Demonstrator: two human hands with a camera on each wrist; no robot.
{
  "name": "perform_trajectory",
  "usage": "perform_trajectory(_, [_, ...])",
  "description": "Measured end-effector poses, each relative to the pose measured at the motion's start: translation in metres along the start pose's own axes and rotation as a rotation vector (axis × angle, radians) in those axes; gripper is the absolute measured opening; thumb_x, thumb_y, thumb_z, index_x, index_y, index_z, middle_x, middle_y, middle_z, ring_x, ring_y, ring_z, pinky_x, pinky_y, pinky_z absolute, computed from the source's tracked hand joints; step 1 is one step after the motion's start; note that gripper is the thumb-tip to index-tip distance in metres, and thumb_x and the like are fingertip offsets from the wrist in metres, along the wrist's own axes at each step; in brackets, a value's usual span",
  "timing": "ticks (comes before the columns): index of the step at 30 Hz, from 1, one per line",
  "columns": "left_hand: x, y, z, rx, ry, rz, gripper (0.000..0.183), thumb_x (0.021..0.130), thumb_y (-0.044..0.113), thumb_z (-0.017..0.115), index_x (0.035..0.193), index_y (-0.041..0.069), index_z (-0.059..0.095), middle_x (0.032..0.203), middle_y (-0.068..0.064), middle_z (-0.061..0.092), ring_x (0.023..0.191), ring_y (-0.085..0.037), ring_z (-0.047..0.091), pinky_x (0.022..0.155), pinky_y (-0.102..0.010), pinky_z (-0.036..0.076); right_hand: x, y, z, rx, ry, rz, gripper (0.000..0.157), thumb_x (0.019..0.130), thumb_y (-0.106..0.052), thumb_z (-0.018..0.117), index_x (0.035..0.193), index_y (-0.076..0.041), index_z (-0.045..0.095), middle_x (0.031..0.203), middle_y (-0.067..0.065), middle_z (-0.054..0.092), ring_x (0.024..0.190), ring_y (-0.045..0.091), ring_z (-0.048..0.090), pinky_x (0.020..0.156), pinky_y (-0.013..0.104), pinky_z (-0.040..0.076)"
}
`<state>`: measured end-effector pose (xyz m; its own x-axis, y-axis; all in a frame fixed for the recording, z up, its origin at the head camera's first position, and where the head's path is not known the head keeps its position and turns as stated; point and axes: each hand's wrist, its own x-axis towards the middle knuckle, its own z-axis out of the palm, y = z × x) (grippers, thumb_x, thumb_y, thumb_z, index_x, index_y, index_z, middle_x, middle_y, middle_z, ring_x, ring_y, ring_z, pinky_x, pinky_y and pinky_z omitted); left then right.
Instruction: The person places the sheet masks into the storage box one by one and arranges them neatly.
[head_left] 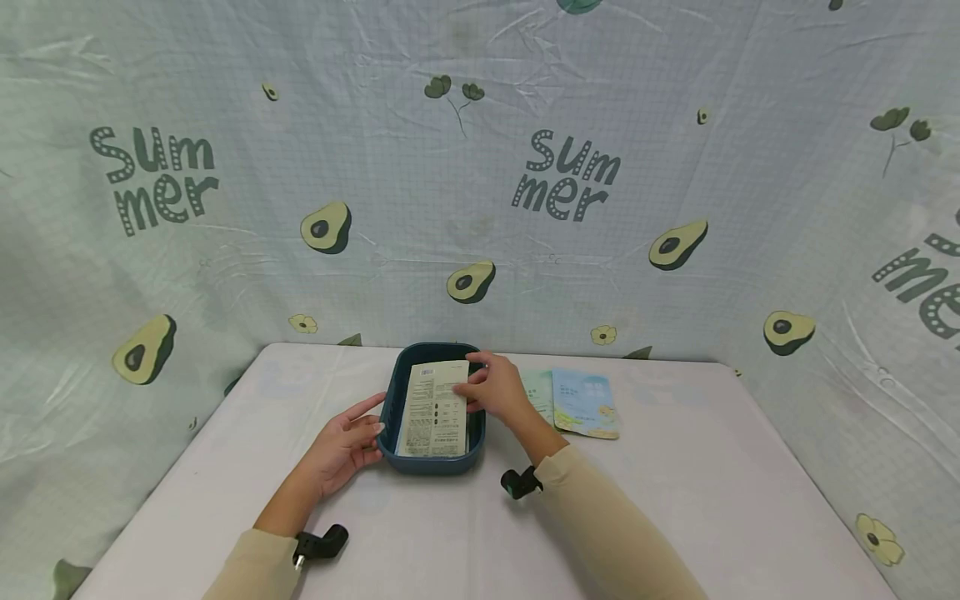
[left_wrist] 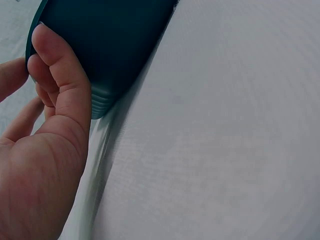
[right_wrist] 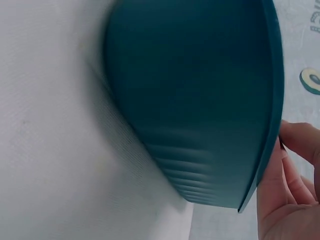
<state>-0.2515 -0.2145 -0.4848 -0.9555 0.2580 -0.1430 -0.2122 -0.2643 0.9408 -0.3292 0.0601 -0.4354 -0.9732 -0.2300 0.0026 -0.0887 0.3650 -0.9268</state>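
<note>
A dark blue plastic basket (head_left: 433, 467) stands on the table, its ribbed outer side showing in both wrist views. Inside lies a cream booklet (head_left: 431, 412) with printed text facing up. My right hand (head_left: 495, 387) reaches over the basket's right rim and pinches the booklet's right edge, thumb on top; in the right wrist view the booklet is hidden behind the basket wall. My left hand (head_left: 347, 446) rests its loosely extended fingers against the basket's left side. Those fingertips are right at the rim in the left wrist view.
To the right of the basket lie a blue booklet (head_left: 587, 404) and a pale green booklet (head_left: 538, 396) partly hidden by my right hand and the blue one. A patterned curtain (head_left: 480, 183) hangs behind the white-covered table (head_left: 712, 483).
</note>
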Motion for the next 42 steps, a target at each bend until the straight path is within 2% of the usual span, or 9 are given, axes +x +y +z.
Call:
perform_trajectory(14, [0.001, -0.001, 0.000, 0.011, 0.051, -0.022, 0.066, 0.102, 0.003, 0.055, 0.162, 0.014, 0.029, 0.103, 0.003, 0.063, 0.076, -0.009, 0.062, 0.070, -0.023, 0.058, -0.005, -0.002, 0.003, -0.037, 0.066, 0.004, 0.060, 0.088, -0.006, 0.078, 0.145, -0.013, 0.059, 0.089, 0.009, 0.075, 0.062, 0.016, 0.072, 0.060, 0.030, 0.061])
perform_trajectory(31, [0.001, -0.002, 0.000, 0.019, 0.035, -0.018, 0.068, 0.103, 0.005, 0.057, 0.163, 0.013, 0.026, 0.106, 0.001, 0.063, 0.077, -0.009, 0.062, 0.071, -0.023, 0.058, -0.009, -0.004, 0.003, -0.062, 0.107, -0.016, 0.058, 0.087, -0.006, 0.080, 0.141, -0.007, 0.061, 0.085, 0.009, 0.076, 0.059, 0.015, 0.072, 0.058, 0.028, 0.060])
perform_trajectory(37, [0.001, -0.002, 0.000, 0.027, 0.031, -0.018, 0.068, 0.103, 0.007, 0.057, 0.163, 0.014, 0.026, 0.108, 0.000, 0.064, 0.078, -0.009, 0.063, 0.071, -0.023, 0.058, -0.011, -0.006, -0.001, -0.073, 0.107, -0.007, 0.043, 0.088, -0.006, 0.079, 0.130, -0.002, 0.068, 0.085, 0.010, 0.076, 0.061, 0.016, 0.073, 0.060, 0.030, 0.061])
perform_trajectory(42, [0.002, -0.002, 0.000, 0.039, 0.035, -0.019, 0.067, 0.103, 0.008, 0.058, 0.163, 0.015, 0.027, 0.109, 0.000, 0.064, 0.079, -0.010, 0.063, 0.072, -0.023, 0.057, -0.015, -0.007, -0.012, -0.054, 0.103, -0.005, 0.035, 0.089, -0.008, 0.078, 0.121, 0.003, 0.070, 0.087, 0.012, 0.075, 0.063, 0.016, 0.073, 0.066, 0.037, 0.063])
